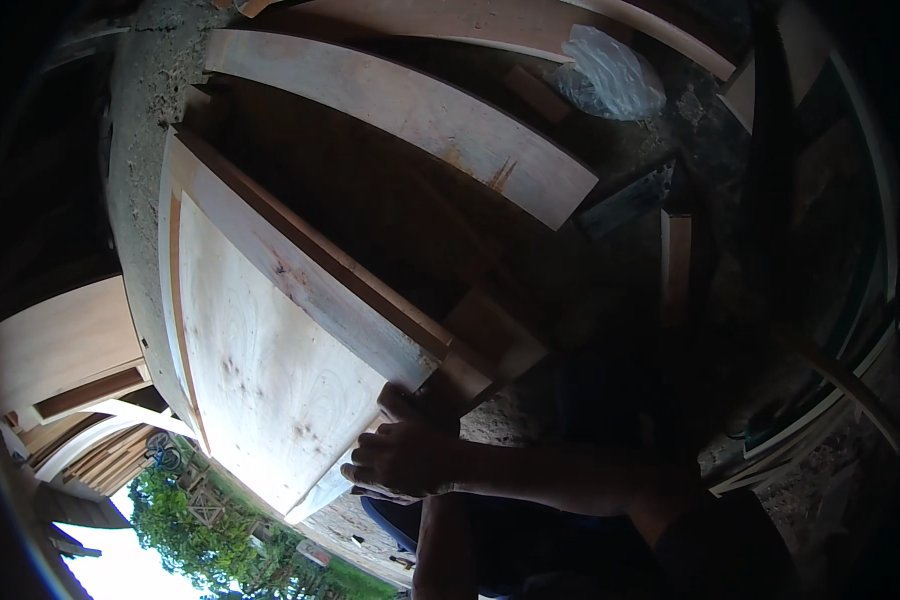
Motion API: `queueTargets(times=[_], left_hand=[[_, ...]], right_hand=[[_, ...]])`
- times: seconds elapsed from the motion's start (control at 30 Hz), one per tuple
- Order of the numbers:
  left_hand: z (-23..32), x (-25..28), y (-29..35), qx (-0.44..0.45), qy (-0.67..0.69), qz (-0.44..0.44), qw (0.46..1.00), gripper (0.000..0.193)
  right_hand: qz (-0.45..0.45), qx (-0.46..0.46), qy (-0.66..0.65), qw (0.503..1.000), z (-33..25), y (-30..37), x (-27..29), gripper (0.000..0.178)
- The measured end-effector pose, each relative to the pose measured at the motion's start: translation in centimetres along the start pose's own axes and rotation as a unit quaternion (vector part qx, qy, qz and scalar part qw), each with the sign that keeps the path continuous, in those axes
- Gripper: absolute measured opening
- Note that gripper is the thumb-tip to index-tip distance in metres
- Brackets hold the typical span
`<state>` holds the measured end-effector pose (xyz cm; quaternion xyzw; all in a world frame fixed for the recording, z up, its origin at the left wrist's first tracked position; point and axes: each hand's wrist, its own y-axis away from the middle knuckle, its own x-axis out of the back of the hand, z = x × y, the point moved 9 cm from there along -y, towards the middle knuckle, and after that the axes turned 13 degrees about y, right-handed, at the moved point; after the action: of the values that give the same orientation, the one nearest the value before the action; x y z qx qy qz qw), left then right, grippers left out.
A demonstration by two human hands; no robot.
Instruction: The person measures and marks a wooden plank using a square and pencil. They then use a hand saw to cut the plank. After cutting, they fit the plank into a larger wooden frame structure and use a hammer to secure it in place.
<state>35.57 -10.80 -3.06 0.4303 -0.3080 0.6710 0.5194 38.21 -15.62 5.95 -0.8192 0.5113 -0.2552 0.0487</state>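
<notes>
A pale wooden panel (265, 350) with knots and a framed border lies at a slant in front of me, brightly lit. Its long side rail (300, 270) runs from the far left down to my hands. My right hand (410, 457) is at the near corner of the panel, fingers curled and closed, with a digit reaching up by the rail's end. Whether it grips the edge or some small thing is hidden in shadow. My left forearm (438, 560) rises from the lower edge and passes under the right hand. The left hand's fingers are mostly hidden there.
Beyond the panel lies a long pale board (400, 110). A crumpled clear plastic bag (613, 75) sits near more boards at the back. An upright wood piece (676, 260) stands to the right. Stacked timber (95, 455) and greenery (195, 515) show at left.
</notes>
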Motion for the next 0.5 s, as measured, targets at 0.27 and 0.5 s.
queueTargets(times=[0.27, 0.5], left_hand=[[0.4, 0.2, 0.0, 0.006, -0.017, -0.004, 1.0, 0.047], [0.4, 0.3, 0.1, 0.007, -0.019, -0.007, 1.0, 0.048]], right_hand=[[0.009, -0.003, -0.015, 1.0, 0.1, -0.6, 1.4, 0.024], [-0.018, -0.025, 0.007, 1.0, 0.9, -0.7, 1.0, 0.025]])
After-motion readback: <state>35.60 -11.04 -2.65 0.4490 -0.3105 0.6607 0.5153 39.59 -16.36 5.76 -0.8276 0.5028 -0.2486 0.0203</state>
